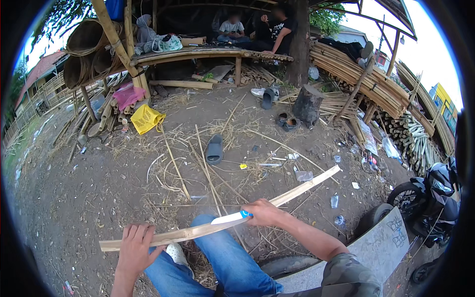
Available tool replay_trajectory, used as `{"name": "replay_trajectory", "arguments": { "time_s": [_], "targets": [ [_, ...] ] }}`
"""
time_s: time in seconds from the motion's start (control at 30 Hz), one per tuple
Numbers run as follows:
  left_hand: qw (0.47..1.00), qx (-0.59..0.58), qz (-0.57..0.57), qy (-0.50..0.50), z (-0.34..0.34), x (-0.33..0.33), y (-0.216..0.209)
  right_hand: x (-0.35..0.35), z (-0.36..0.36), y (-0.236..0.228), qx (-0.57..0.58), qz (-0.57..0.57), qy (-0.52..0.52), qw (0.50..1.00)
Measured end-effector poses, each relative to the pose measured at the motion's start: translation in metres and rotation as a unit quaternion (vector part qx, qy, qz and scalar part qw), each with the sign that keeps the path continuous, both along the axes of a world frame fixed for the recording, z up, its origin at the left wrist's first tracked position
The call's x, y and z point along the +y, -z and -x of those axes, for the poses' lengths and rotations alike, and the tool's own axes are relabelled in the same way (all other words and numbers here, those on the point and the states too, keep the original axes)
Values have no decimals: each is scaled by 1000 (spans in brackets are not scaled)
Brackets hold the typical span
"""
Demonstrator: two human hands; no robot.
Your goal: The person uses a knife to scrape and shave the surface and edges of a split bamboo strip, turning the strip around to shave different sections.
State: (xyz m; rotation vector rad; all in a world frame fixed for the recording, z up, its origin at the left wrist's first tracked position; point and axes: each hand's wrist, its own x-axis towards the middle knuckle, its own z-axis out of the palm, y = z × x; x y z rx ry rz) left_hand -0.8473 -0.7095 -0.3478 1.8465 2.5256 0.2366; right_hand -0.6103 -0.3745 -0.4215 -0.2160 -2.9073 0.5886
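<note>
A long pale split bamboo strip [302,188] lies slantwise across the front of my knees, its left end low and its right end farther off. Near that left end, my left hand [136,243] is closed over the strip, fingers across the top and thumb at the lower edge. My right hand [263,213] is closed round the blue handle of a knife [228,218]. The knife's pale blade points left and lies along the strip, close above my knee. Most of the handle is hidden by my fingers.
Thin bamboo slivers and shavings litter the dirt around a grey slide sandal [214,149] and a yellow bag [147,119]. Beyond are a tree stump [308,105] and a bamboo platform [213,51] with people on it. A motorcycle [435,193] stands right, near a grey board [381,242].
</note>
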Motion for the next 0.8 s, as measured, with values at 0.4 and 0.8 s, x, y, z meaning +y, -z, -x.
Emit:
{"name": "replay_trajectory", "arguments": {
  "time_s": [0.4, 0.8],
  "targets": [
    [972, -66, -143, 176, -48, 83, 44, 9, 23, -12, 47, 134, 190, 972],
    [618, -618, -462, -151, -49, 170, 46, -12, 21, -23, 44, 170, 151, 973]
  ]
}}
